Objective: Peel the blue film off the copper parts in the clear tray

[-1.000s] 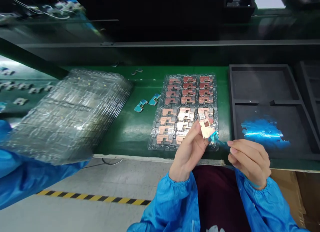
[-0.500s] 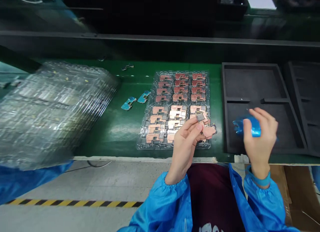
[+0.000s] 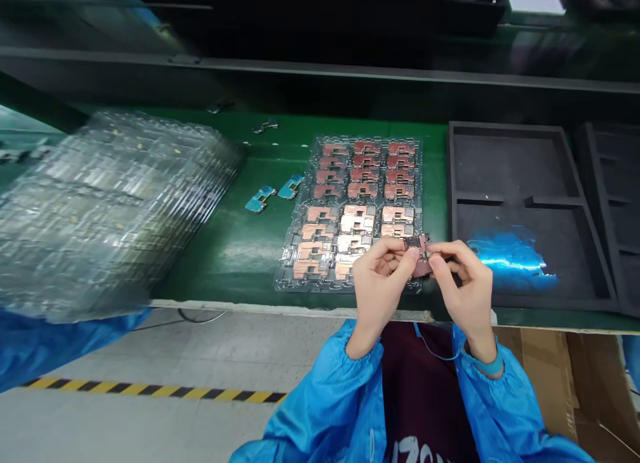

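Note:
Between my two hands is a small circuit board (image 3: pixel 423 268) with a copper-coloured face and dark parts along its edge. My left hand (image 3: pixel 381 276) pinches its left side, thumb against fingers. On its right side, my right hand (image 3: pixel 463 280) grips it the same way. Just behind and left of my hands lies a clear plastic tray (image 3: pixel 290 276) with rows of copper-coloured boards (image 3: pixel 359 220). A crumpled shiny blue film (image 3: pixel 515 258) rests in the black tray (image 3: pixel 530 160) to the right of my right hand.
Two blue-faced boards (image 3: pixel 260 199) lie on the green bench (image 3: pixel 235 243) left of the clear tray. A tall, blurred stack of clear trays (image 3: pixel 110 203) stands at the left, with a blue sleeve (image 3: pixel 65 346) below it. Another black tray (image 3: pixel 617 203) sits at the far right.
My right hand has let go of the blue film over the black tray and moved left to take hold of the board. My left hand still holds the board, now turned.

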Demonstrator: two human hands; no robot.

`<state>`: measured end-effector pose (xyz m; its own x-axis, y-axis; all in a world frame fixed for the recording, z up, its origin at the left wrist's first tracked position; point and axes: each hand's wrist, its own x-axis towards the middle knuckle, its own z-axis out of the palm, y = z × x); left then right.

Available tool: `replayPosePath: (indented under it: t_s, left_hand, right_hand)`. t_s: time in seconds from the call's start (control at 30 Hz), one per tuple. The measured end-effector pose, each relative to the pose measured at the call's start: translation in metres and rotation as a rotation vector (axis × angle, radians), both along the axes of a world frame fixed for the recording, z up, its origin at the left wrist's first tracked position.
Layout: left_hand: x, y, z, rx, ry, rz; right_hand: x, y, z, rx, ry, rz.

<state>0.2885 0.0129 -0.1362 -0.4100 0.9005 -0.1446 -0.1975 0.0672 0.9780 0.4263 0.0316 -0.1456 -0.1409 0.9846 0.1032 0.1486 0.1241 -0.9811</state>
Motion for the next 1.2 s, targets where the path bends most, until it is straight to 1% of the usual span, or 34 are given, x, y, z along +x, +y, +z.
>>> replayPosePath:
  t_s: [0.1, 0.23, 0.4, 0.47, 0.6, 0.67, 0.7, 0.77, 0.83, 0.93, 1.0, 1.07, 1.13, 1.2]
  left_hand:
    - [0.003, -0.001, 0.001, -0.006, -0.044, -0.042]
    - [0.007, -0.002, 0.001, -0.031, -0.119, -0.053]
    - [0.008, 0.001, -0.003, -0.042, -0.102, -0.007]
    - [0.007, 0.0, -0.006, -0.046, -0.11, -0.013]
    - [0.007, -0.002, -0.008, -0.079, -0.267, -0.109]
    - [0.006, -0.003, -0.009, -0.067, -0.315, -0.112]
    - [0.005, -0.003, -0.01, -0.057, -0.323, -0.093]
    - [0.004, -0.003, -0.012, -0.035, -0.337, -0.043]
    - [0.003, -0.005, -0.014, -0.019, -0.376, -0.025]
    - [-0.002, -0.01, -0.016, 0.007, -0.428, 0.002]
    - [-0.014, -0.016, -0.013, 0.011, -0.383, 0.028]
    - [-0.041, -0.023, -0.007, 0.02, -0.207, 0.067]
    - [-0.082, -0.027, -0.002, 0.044, 0.098, 0.127]
    - [-0.129, -0.022, -0.001, 0.052, 0.448, 0.166]
  right_hand:
    - [-0.005, 0.005, 0.002, 0.03, 0.022, -0.084]
    - [-0.012, 0.007, -0.003, -0.066, 0.098, -0.139]
    - [-0.017, 0.01, -0.006, -0.121, 0.14, -0.118]
    - [-0.018, 0.013, -0.007, -0.126, 0.164, -0.112]
    - [-0.021, 0.019, -0.012, -0.122, 0.218, -0.203]
    - [-0.021, 0.018, -0.014, -0.119, 0.238, -0.229]
    - [-0.021, 0.017, -0.015, -0.12, 0.241, -0.205]
    - [-0.02, 0.012, -0.015, -0.111, 0.222, -0.107]
    - [-0.019, 0.008, -0.015, -0.054, 0.188, -0.04]
    - [-0.021, 0.004, -0.016, 0.07, 0.15, -0.066]
    - [-0.022, 0.003, -0.017, 0.092, 0.118, -0.026]
    - [-0.019, 0.004, -0.017, 0.085, 0.065, 0.055]
    - [-0.011, 0.006, -0.017, 0.1, 0.008, 0.066]
    - [0.0, 0.01, -0.016, 0.138, -0.04, -0.005]
